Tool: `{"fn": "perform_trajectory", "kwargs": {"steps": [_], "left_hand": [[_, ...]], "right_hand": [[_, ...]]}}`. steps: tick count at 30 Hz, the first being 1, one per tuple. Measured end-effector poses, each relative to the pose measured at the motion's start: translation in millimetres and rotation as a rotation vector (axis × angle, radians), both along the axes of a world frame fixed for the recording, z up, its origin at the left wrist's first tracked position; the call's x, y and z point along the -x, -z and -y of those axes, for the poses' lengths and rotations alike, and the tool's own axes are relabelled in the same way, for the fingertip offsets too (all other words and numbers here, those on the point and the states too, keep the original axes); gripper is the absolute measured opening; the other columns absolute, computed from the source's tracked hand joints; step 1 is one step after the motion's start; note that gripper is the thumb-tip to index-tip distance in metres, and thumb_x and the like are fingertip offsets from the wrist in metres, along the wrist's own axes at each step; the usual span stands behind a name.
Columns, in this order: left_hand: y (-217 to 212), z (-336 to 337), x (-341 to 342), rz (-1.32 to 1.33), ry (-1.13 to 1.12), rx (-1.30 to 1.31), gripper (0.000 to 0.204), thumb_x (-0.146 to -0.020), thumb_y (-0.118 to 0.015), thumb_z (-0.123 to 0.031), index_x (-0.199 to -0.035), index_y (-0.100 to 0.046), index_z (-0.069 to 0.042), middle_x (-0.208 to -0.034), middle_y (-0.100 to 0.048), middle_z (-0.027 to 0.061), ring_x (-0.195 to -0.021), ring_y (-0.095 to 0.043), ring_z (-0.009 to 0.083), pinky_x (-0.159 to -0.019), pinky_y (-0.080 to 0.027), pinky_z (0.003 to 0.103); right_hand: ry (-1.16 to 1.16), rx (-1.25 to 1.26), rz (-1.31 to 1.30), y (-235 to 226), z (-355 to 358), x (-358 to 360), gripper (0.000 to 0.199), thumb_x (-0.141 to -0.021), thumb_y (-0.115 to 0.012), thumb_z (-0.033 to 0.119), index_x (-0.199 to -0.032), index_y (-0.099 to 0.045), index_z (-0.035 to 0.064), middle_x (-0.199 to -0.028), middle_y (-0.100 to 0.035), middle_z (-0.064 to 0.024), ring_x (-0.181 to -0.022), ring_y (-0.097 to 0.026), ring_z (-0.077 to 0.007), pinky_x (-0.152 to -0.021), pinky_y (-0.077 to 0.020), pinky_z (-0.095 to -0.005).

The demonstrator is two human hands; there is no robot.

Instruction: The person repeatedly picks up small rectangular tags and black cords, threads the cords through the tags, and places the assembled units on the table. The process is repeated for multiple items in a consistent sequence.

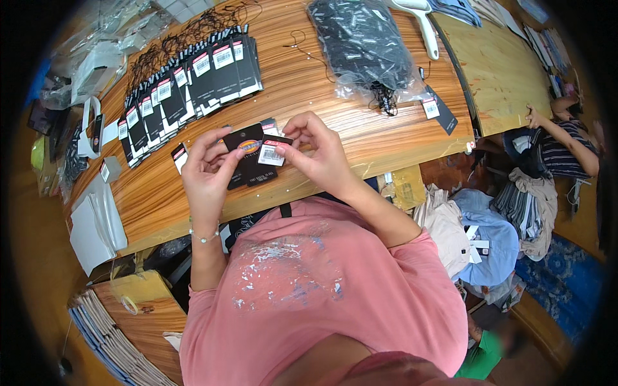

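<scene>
Close to the table's near edge, my left hand [209,164] pinches a black hang tag [244,174] with an orange oval emblem. My right hand [318,154] grips a smaller black tag [275,150] carrying a white and red barcode sticker, held over the right part of the hang tag. Both hands are closed, thumbs on the front of the tags. Further tag edges show behind these, partly hidden by my fingers. Beside my left hand lies a loose barcoded tag [179,157]. Beyond it, rows of black tags [206,71] with barcode stickers and black strings overlap on the table.
A clear plastic bag [364,45] of black strings lies at the far middle, near a white-handled roller [425,29]. Another tag [443,110] rests by the wooden table's [290,96] right end. Folded clothes [483,225] are piled at right; another person's arm [566,138] shows beyond.
</scene>
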State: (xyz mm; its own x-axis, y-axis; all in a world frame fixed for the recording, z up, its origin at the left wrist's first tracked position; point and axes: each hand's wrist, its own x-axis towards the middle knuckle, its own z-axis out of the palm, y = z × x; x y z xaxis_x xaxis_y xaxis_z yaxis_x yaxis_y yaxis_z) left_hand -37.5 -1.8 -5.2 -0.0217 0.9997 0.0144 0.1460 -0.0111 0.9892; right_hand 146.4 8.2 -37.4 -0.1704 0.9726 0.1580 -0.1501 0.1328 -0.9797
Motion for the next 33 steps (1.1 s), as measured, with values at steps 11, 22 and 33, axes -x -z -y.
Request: {"fn": "perform_trajectory", "kwargs": {"steps": [11,22,33], "left_hand": [[1,-16,-59,0.157,0.24,0.126,0.037,-0.075,-0.06,0.007,-0.11,-0.05,0.003,-0.09,-0.062,0.0092,-0.082,-0.058,0.0096,-0.071,-0.047,0.019],[-3,-40,-98,0.015,0.27,0.127,0.031,-0.078,-0.059,0.004,-0.108,-0.054,0.001,-0.077,-0.055,-0.0016,-0.07,-0.048,0.0023,-0.061,-0.038,0.013],[10,-43,-93,0.039,0.251,0.089,0.031,-0.08,-0.057,0.003,-0.11,-0.051,0.001,-0.075,-0.059,0.0024,-0.067,-0.053,0.0037,-0.059,-0.042,0.015]], "right_hand": [[0.313,-0.255,0.332,-6,1,-56,0.017,-0.072,-0.065,0.004,-0.087,-0.057,-0.0004,-0.076,-0.054,-0.0071,-0.063,-0.052,-0.0132,-0.056,-0.0438,-0.0239],[0.628,-0.255,1.036,24,-21,-144,0.016,-0.07,-0.066,0.018,-0.076,-0.059,0.0049,-0.075,-0.056,-0.0092,-0.075,-0.054,-0.0255,-0.067,-0.0382,-0.0364],[0.549,-0.213,0.831,14,-23,-151,0.012,-0.073,-0.059,0.014,-0.079,-0.056,0.0042,-0.076,-0.056,-0.0082,-0.079,-0.052,-0.0258,-0.071,-0.0392,-0.0366]]}}
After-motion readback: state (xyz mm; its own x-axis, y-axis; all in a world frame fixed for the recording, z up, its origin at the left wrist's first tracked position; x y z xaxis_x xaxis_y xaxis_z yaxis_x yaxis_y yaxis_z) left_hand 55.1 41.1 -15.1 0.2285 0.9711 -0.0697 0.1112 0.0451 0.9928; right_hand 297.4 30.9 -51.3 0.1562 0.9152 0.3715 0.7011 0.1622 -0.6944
